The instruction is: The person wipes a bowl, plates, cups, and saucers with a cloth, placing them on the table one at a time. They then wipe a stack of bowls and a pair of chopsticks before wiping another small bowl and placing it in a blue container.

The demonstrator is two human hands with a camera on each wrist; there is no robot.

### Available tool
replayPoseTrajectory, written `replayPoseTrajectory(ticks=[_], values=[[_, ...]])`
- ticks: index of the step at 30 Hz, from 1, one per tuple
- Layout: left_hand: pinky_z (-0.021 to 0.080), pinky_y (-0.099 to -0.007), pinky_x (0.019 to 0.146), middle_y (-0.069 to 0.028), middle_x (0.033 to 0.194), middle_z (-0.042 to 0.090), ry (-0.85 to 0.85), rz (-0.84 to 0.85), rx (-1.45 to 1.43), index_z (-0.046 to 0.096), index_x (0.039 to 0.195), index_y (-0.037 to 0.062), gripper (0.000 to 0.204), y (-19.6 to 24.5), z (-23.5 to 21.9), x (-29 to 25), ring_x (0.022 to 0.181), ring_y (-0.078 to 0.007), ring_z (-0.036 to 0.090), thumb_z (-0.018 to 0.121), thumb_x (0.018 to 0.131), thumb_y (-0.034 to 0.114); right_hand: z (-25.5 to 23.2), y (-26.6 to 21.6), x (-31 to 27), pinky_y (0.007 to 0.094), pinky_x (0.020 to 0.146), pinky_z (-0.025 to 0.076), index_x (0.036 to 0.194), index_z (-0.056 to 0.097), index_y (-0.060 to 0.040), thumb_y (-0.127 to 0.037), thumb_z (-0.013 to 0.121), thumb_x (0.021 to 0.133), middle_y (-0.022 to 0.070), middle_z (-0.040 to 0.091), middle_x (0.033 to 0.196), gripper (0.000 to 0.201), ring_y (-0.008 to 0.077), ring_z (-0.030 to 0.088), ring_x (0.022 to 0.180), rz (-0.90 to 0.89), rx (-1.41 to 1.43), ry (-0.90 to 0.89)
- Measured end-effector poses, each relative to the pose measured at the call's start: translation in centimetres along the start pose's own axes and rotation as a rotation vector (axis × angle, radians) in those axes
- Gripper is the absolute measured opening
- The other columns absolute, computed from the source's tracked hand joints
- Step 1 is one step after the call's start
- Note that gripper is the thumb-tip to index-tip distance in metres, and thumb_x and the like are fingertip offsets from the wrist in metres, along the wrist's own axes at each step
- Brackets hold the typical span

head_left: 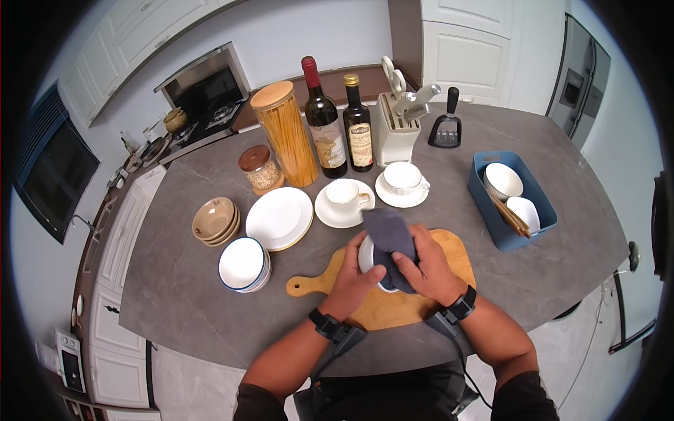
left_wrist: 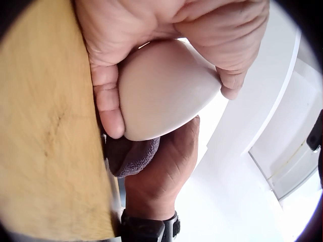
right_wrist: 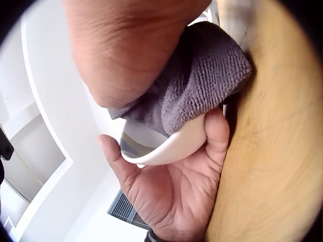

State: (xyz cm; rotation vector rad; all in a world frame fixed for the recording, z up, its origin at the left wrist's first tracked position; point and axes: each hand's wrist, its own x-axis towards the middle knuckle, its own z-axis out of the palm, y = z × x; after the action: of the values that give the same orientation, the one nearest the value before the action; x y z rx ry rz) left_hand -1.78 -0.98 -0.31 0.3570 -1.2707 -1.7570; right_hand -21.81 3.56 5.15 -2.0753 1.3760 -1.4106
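Observation:
Over the wooden cutting board (head_left: 379, 312), a white bowl (left_wrist: 161, 91) is tilted on its side. My left hand (head_left: 351, 282) grips it from outside, fingers and thumb spread around its wall. A dark grey towelling cloth (right_wrist: 207, 75) is bunched in the bowl's mouth and hangs over the rim. My right hand (head_left: 433, 270) holds this cloth, its thumb pressing on the folds. In the right wrist view part of the bowl's inner wall shows below the cloth; its bottom is hidden.
Stacked white bowls (head_left: 243, 263), brown bowls (head_left: 213, 217) and white plates (head_left: 279, 216) stand left. Behind are two cups on saucers (head_left: 341, 216), a pasta jar (head_left: 288, 137), bottles (head_left: 328, 133) and a knife block (head_left: 394, 137). A blue basket (head_left: 491, 210) with bowls and chopsticks stands right.

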Motion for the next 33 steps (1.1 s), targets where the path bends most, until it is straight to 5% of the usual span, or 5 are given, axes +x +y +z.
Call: replayPoseTrajectory(ticks=[7, 13, 25, 27, 33], values=[[0.041, -0.0367, 0.118, -0.0049, 0.149, 0.049, -0.017, -0.074, 0.041, 0.033, 0.16, 0.0087, 0.075, -0.5, -1.0, -0.1, 0.138, -0.0161, 0.048, 0.075, 0.103, 0.033, 0.4, -0.4, 0.2, 0.0456, 0.096, 0.053, 0.136, 0.06, -0.0021, -0.01, 0.072, 0.095, 0.022, 0.066, 0.118, 0.043, 0.0448, 0.066, 0.107, -0.152, 0.111, -0.217], [0.043, -0.0353, 0.114, -0.0024, 0.145, 0.051, 0.006, -0.109, -0.062, 0.035, 0.159, 0.0109, 0.072, -0.6, -1.2, -0.4, 0.133, -0.0147, 0.051, 0.075, 0.104, 0.034, -1.1, -0.2, 0.8, 0.0465, 0.083, 0.052, 0.105, 0.068, 0.0, -0.016, 0.074, 0.094, 0.0203, 0.068, 0.097, 0.021, 0.041, 0.066, 0.093, -0.139, 0.22, -0.447], [0.046, -0.0413, 0.118, -0.0101, 0.151, 0.051, 0.058, -0.147, -0.263, 0.031, 0.163, 0.008, 0.066, 1.0, -0.3, 0.3, 0.139, -0.0227, 0.054, 0.064, 0.106, 0.021, -0.5, 0.2, 0.7, 0.0495, 0.063, 0.049, 0.082, 0.066, -0.0008, -0.022, 0.08, 0.088, 0.0188, 0.063, 0.075, 0.027, 0.0431, 0.062, 0.07, -0.314, -0.259, 0.029], [0.049, -0.0456, 0.117, -0.0132, 0.154, 0.05, 0.033, -0.164, -0.278, 0.029, 0.164, 0.0071, 0.069, 1.5, -0.3, 0.0, 0.139, -0.0275, 0.056, 0.059, 0.104, 0.02, -0.4, 1.5, -0.1, 0.0434, 0.066, 0.051, 0.093, 0.068, 0.0, -0.019, 0.077, 0.095, 0.0195, 0.066, 0.08, 0.021, 0.0373, 0.065, 0.07, 0.02, -0.173, 0.225], [0.054, -0.0545, 0.111, -0.0188, 0.149, 0.06, 0.082, -0.148, -0.386, 0.042, 0.157, -0.0024, 0.066, 0.5, -1.5, -0.3, 0.134, -0.0346, 0.062, 0.058, 0.102, 0.031, 0.1, 2.7, 0.1, 0.0299, 0.085, 0.054, 0.125, 0.065, 0.002, -0.023, 0.062, 0.111, 0.005, 0.072, 0.103, 0.028, 0.0116, 0.064, 0.093, 0.264, 0.395, 0.253]])
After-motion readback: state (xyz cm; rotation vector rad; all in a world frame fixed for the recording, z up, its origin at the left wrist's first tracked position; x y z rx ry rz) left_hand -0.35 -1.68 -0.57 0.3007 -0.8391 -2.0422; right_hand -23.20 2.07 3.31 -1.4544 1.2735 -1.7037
